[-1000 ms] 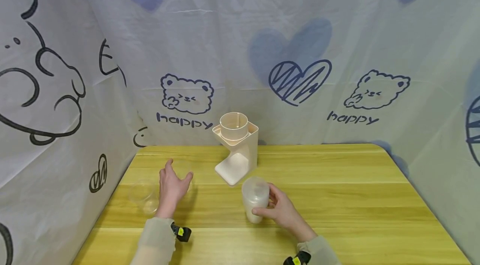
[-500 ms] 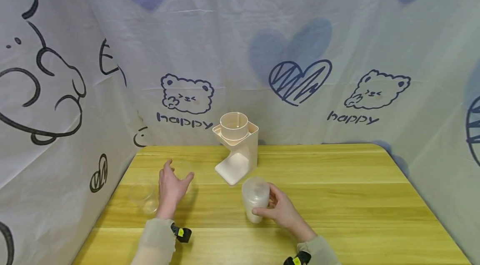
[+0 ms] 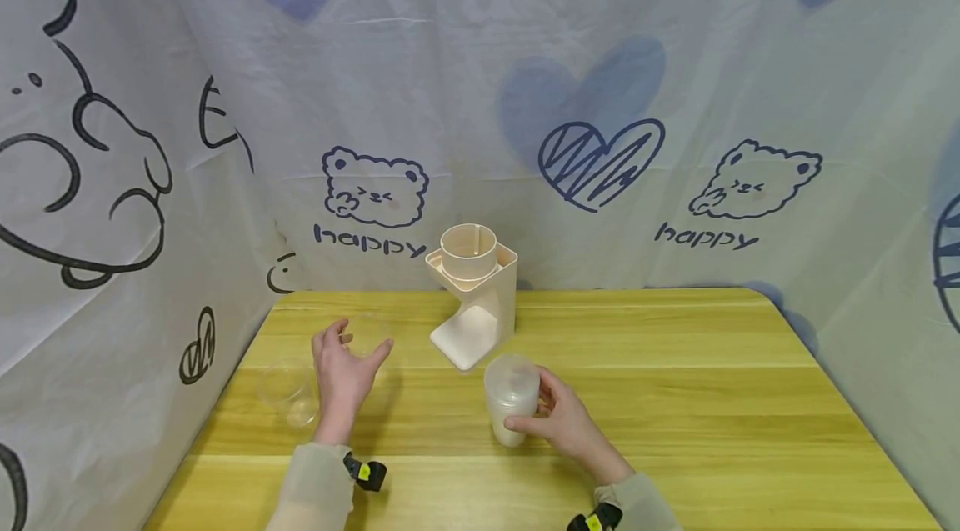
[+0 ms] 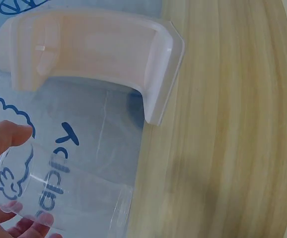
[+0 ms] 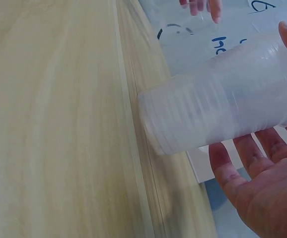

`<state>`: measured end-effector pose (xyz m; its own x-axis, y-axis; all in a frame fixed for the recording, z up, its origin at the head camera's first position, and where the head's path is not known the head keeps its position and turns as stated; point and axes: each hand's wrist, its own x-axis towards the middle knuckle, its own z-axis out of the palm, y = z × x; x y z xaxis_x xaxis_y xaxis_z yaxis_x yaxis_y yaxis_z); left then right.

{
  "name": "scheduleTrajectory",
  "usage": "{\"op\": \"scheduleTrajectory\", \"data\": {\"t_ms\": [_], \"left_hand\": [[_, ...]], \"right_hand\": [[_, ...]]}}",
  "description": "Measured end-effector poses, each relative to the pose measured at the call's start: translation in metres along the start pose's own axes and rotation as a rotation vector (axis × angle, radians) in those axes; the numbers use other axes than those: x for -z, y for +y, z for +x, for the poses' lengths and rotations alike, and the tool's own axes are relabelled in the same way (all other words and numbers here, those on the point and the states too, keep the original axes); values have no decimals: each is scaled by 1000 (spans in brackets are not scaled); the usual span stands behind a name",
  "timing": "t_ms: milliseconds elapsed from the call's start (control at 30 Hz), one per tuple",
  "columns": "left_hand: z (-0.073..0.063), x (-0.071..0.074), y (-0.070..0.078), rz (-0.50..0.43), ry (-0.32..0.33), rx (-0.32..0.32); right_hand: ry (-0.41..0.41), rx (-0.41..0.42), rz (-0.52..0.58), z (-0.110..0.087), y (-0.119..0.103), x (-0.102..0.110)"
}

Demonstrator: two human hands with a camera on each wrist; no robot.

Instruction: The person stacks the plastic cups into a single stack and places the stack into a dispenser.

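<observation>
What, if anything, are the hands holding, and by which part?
The right hand grips the cup stack by its sides. The left hand holds a clear cup round its upper part.

So the table (image 3: 675, 398) has the cloth (image 3: 480, 97) hanging behind it and down both sides. The stand (image 3: 487, 306) sits at the back, a bit left of center, with the ring (image 3: 468, 254) up on top and the foot plate (image 3: 463, 339) low at the front. Cup stack (image 3: 512, 402) is upright in front of that and slightly right, with the right hand (image 3: 566, 423) around its right side. Over left of the stand there's the left hand (image 3: 347, 368), and the single cup (image 4: 79, 183) is between its thumb and fingers. Another cup (image 3: 302, 412) is on the table just left of that hand.
</observation>
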<state>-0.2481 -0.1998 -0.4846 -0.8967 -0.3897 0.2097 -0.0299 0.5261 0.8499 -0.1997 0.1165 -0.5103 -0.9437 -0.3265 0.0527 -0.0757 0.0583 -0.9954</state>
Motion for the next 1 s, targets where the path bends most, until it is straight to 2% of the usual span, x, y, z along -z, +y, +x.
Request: {"op": "scheduleTrajectory", "data": {"t_ms": [267, 467, 700, 1000], "left_hand": [[-4, 2, 8, 0, -37, -41], [-9, 3, 19, -41, -58, -81], [-18, 3, 34, -132, -27, -151], [-31, 7, 56, -207, -45, -153]], "right_hand": [[-5, 1, 4, 1, 1, 0], [-2, 2, 4, 1, 3, 1], [1, 3, 5, 2, 4, 1], [-1, 9, 13, 2, 4, 1]]}}
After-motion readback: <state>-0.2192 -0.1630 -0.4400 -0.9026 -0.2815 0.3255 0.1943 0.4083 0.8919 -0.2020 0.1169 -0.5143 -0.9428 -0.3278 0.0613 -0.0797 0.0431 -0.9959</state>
